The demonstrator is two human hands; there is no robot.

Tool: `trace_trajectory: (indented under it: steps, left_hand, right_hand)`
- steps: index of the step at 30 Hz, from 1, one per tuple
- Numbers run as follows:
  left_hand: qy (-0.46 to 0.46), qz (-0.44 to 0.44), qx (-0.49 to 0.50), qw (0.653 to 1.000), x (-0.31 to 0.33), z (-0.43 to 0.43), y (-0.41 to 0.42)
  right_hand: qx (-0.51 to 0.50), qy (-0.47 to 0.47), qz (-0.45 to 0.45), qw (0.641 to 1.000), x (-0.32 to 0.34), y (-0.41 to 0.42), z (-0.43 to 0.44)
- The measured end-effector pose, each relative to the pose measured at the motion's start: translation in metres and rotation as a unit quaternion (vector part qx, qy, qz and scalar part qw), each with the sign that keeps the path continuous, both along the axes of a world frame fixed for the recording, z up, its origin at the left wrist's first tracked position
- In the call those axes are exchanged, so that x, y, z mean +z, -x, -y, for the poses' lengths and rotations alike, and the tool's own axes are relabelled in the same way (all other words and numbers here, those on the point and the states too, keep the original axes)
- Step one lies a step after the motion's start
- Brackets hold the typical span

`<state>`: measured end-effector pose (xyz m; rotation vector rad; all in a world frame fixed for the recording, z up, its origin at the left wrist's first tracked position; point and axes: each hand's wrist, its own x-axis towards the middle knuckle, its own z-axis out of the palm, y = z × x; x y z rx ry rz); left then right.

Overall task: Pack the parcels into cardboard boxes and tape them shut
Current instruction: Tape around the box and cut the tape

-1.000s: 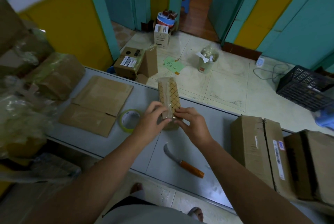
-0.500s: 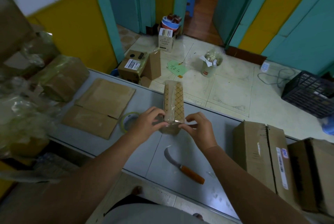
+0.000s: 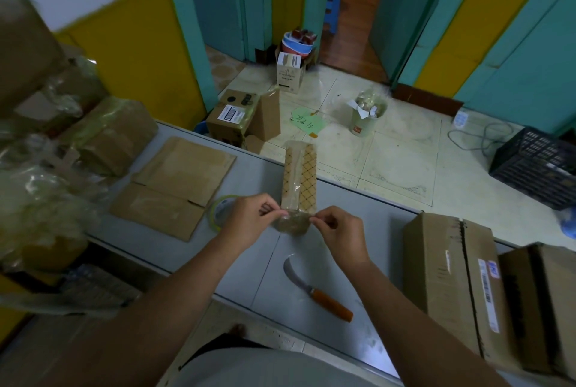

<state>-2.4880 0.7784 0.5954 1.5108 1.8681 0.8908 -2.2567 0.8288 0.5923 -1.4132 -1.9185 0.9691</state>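
The parcel (image 3: pixel 300 177), a long lattice-printed packet in clear wrap, lies lengthwise toward 12 o'clock over the middle of the worktop (image 3: pixel 367 208). Its near end is lifted, and whether the far end rests on anything cannot be told. The left hand (image 3: pixel 249 224) pinches the loose wrap at the near end from 9 o'clock, thumb against fingertips. The right hand (image 3: pixel 338 232) pinches it the same way from 3 o'clock, so both are clamped on the parcel's wrap with the bunched film between them. This looks like the readying step: the wrap end is being tidied or closed, and the parcel is not yet boxed. The tape roll (image 3: pixel 221 210) lies just beside the left hand at 9 o'clock, with flat cardboard (image 3: pixel 180 180) beyond it at 10 o'clock. A knife (image 3: pixel 318 290) lies at 6 o'clock and closed boxes (image 3: pixel 452 277) stand at 4 o'clock. The next move probably calls for freeing one hand, folding the flat cardboard into a box, sliding the parcel in, then taping.
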Motion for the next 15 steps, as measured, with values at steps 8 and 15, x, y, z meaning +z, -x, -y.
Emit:
trace_trajectory:
  steps: [8,15]
  left_hand:
    - [-0.016,0.066,0.044,0.997,0.006,0.006,-0.01]
    - [-0.001,0.078,0.026,0.997,0.004,0.002,-0.004]
  right_hand:
    - [0.028,0.072,-0.055,0.995,-0.009,0.0,0.017]
    - [0.102,0.093,-0.034,0.99,-0.002,-0.01,0.016]
